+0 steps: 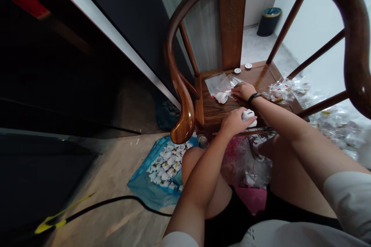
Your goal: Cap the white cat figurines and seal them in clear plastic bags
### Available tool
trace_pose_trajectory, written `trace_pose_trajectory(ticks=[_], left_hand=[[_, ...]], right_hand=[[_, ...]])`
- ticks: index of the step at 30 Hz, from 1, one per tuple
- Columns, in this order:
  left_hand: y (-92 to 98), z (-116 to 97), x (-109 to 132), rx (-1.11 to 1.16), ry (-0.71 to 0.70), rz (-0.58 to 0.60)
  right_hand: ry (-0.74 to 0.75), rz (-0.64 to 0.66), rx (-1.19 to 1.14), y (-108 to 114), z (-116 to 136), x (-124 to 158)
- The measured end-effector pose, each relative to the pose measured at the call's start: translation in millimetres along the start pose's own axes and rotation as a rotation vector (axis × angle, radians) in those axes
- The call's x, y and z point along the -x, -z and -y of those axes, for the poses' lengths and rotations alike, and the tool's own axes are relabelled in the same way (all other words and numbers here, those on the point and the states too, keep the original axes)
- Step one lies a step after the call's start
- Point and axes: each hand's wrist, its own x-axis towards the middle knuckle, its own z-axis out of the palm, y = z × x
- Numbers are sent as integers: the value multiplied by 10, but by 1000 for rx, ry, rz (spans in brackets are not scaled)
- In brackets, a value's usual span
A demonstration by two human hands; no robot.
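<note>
My left hand (pixel 235 121) is closed round a small white coin bank (pixel 248 115) with a dark slot, just above the front edge of the wooden chair seat (pixel 216 114). Farther back, the fingers of my right hand (pixel 245 91) are closed at the edge of a clear plastic bag (pixel 228 82); the exact grip is partly hidden. Another clear bag (pixel 213 82) lies flat beside it. A second white piece (pixel 221 97) rests on its side left of my right hand. Two white discs (pixel 237 70) sit at the back of the seat.
Bagged white figures (pixel 285 89) cover the seat's right side and spill into a heap (pixel 337 125) beyond. A blue sack (pixel 139 185) of loose white pieces lies on the floor at left. Curved chair arms (pixel 185 123) surround the seat. A dark bin (pixel 268 23) stands behind.
</note>
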Motion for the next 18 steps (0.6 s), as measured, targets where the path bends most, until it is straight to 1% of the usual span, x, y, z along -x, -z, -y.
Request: trace_pose_trajectory(ticks=[4,6,8,10,14,16,18], left_hand=[[12,-18,7,-10,19,18],[25,-13,14,-11,19,18],[32,0,16,-4,9,6],[32,13,14,7,3,-7],[27,10,7,9,4,4],[29,-8,10,1,9,15],[32,-28,15,-5,21,24]], right_hand=[[122,134,2,109,-95,-111],[180,177,-31,138,-138,-159],[196,203,-66,157,-166,-196],[151,221,-73,174,-176,-223],[10,230,-66,203,-154,-260],[-3,214,-93,200,-140,-273],[8,151,-116,182,-139,-282]])
